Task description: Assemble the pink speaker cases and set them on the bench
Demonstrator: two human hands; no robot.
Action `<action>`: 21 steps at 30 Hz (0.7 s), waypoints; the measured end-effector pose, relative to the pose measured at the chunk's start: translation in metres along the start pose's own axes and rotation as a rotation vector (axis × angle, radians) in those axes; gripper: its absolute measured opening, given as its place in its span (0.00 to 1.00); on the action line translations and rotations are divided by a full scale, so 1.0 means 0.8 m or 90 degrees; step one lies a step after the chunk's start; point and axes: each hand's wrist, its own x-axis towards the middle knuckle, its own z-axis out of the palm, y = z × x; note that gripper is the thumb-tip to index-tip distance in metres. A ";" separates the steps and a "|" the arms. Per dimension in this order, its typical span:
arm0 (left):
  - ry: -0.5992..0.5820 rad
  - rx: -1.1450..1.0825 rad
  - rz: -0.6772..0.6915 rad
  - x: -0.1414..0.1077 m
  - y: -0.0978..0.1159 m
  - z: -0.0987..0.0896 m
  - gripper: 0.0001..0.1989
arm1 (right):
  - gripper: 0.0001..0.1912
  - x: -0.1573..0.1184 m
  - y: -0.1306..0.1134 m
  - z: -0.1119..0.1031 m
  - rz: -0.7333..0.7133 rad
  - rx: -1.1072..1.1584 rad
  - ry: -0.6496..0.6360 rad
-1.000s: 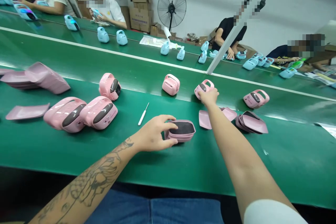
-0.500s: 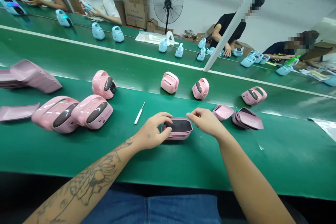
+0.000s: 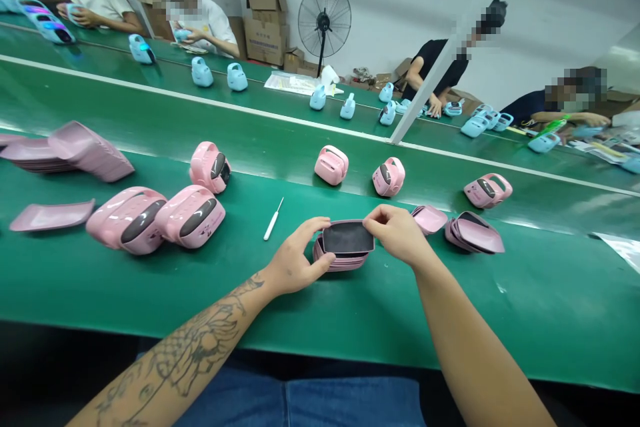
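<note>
A small stack of curved pink plastic panels [image 3: 345,264] lies in front of me on the green work surface. Its top panel, lined in dark grey [image 3: 349,238], is tilted up at the far side. My right hand [image 3: 399,230] pinches that top panel at its right corner. Around the left end of the stack, my left hand [image 3: 301,257] grips with thumb in front and fingers behind. A white-handled pick tool [image 3: 272,223] rests to the left of my left hand. Just beyond my right hand sit a pink panel [image 3: 430,219] and another small pile of panels [image 3: 474,233].
Pink handled devices [image 3: 190,215] stand at left, with others [image 3: 332,165] along the back. Larger pink panels [image 3: 93,150] are piled far left. A white rail [image 3: 215,100] and slanted post [image 3: 450,53] separate me from several people working with blue devices [image 3: 237,77].
My right hand has come down onto the stack and taken hold of the top panel's corner, raising its far side. The whole view has shifted slightly.
</note>
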 end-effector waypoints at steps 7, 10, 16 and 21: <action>0.023 -0.187 -0.123 0.041 0.013 -0.004 0.33 | 0.14 0.014 -0.008 0.005 0.062 0.353 0.030; 0.035 -0.270 -0.141 0.073 0.021 -0.001 0.30 | 0.20 0.017 -0.010 0.022 0.077 0.530 0.000; -0.042 -0.176 -0.163 0.140 0.013 0.026 0.40 | 0.40 0.024 -0.006 0.037 0.087 0.765 -0.067; 0.041 -0.056 -0.278 0.199 -0.054 0.039 0.46 | 0.43 0.050 0.031 0.021 0.104 0.954 -0.001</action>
